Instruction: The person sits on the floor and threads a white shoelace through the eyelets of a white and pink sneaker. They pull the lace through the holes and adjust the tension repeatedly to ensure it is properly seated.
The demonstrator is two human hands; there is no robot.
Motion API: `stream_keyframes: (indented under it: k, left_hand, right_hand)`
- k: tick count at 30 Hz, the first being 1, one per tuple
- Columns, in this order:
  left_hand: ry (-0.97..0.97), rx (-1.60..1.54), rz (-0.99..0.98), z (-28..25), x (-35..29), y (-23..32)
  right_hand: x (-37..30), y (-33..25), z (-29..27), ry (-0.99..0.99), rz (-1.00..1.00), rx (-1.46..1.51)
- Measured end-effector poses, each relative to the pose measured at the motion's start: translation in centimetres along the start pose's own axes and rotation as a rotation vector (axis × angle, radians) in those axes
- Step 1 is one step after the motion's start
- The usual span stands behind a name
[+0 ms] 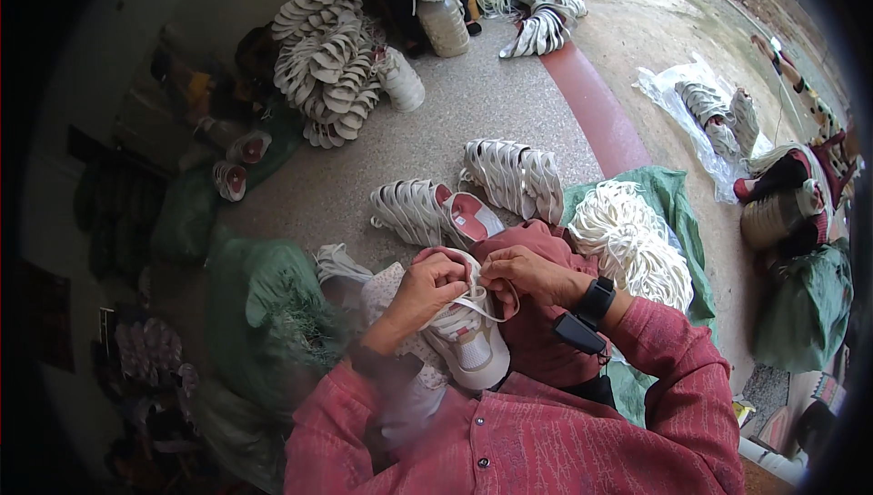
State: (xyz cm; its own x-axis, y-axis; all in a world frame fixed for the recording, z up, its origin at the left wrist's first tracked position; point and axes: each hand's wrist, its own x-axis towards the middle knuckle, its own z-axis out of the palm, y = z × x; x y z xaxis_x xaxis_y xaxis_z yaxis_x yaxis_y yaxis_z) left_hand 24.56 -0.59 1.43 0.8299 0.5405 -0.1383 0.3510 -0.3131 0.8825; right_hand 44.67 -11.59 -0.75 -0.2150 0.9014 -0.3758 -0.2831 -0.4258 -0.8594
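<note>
Speckled floor (509, 95) lies beyond the left hand (426, 290), gripping a mesh-toed shoe (475, 352), and right hand (531, 275), pinching its flat lace (471, 302).

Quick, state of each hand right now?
Left hand: closed on the white shoe, exact grip partly hidden.
Right hand: closed, pinching a white lace.

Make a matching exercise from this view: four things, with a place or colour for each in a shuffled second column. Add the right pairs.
Things:
1. Loose white laces
2. White shoe
3. Box-like wrist device
4. Tall pile of shoe uppers

Places or colours:
A. Black
B. Beside a co-worker at the picture's top
C. Heaped on a green sheet
D. At the left hand and right hand

Pairs: 1-C, 2-D, 3-A, 4-B
</note>
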Motion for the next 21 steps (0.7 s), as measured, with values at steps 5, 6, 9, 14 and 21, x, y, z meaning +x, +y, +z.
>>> stream_keyframes:
  k: [5, 6, 9, 14, 21]
  left_hand:
    - [0.05, 0.025, 0.084, 0.2, 0.0, 0.5]
    - [0.064, 0.032, 0.095, 0.2, 0.1, 0.7]
    - [0.086, 0.07, 0.109, 0.3, 0.0, 0.2]
    - [0.098, 0.451, 0.37, 0.1, 0.2, 0.1]
    - [0.023, 0.822, 0.271, -0.6, -2.0, 3.7]
  right_hand:
    - [1.2, -0.4, 0.4, -0.001, 0.114, 0.006]
    - [1.5, -0.3, 0.0, -0.047, 0.18, 0.103]
    - [2.6, 1.0, -1.3, -0.211, 0.28, 0.382]
    - [2.2, 0.6, -1.9, -0.345, 0.149, 0.629]
    - [0.9, 0.7, -1.1, -0.31, -0.089, 0.65]
